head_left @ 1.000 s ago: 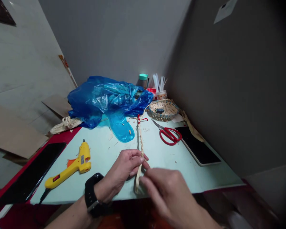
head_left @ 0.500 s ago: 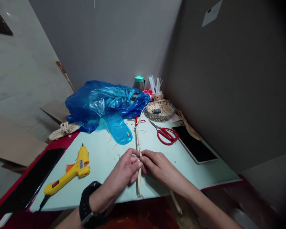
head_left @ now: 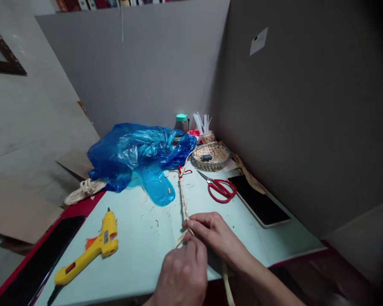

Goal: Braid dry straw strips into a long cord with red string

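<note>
- Grey walls meet in a corner beyond the right grip, behind a pale green tabletop.
- Right grip pinches a braided straw cord, which runs away over the tabletop; left grip clasps its strands just nearer the person.
- Blue bag lies beyond and left of both grips, yellow glue gun leftward.
- Red-handled scissors rest beyond and right, near a dark-screened device.

two hands, one braided cord, one glue gun, one pair of scissors, one woven basket, one lidded jar
</note>
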`<control>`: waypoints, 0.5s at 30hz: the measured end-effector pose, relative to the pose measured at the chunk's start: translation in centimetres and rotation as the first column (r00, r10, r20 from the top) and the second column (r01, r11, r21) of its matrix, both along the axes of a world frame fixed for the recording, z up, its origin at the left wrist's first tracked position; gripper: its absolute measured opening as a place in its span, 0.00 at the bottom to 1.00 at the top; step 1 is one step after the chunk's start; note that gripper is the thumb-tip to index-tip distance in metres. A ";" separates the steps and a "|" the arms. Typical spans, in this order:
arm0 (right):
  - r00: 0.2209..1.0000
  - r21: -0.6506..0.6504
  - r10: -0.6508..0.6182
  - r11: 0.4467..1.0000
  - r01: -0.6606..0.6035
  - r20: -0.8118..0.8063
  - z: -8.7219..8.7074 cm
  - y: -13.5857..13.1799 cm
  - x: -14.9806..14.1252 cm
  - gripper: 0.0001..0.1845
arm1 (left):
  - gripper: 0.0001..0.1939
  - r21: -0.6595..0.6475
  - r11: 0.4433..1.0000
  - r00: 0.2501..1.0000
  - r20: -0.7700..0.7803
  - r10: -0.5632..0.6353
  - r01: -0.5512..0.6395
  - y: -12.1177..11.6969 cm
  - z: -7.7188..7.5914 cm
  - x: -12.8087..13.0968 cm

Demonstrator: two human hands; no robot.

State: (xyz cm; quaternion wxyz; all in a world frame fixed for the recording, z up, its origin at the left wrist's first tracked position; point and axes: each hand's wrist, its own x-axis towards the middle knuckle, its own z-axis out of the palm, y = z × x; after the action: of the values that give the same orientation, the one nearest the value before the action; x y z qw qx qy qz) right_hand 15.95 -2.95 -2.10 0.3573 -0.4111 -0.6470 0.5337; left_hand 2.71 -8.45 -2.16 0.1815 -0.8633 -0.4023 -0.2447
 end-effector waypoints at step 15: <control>0.969 0.052 0.115 0.993 -0.106 -0.220 0.7 -0.4 0.5 0.17 | 0.15 -0.730 0.292 0.586 0.675 0.448 0.618 5.3 3.0 -2.4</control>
State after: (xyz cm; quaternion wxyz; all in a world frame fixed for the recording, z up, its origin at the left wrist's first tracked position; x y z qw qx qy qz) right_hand 16.49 -3.40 -1.35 0.4053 -0.3050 -0.6353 0.5823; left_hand 0.27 -3.14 0.83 -0.5866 -0.5976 -0.4393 -0.3252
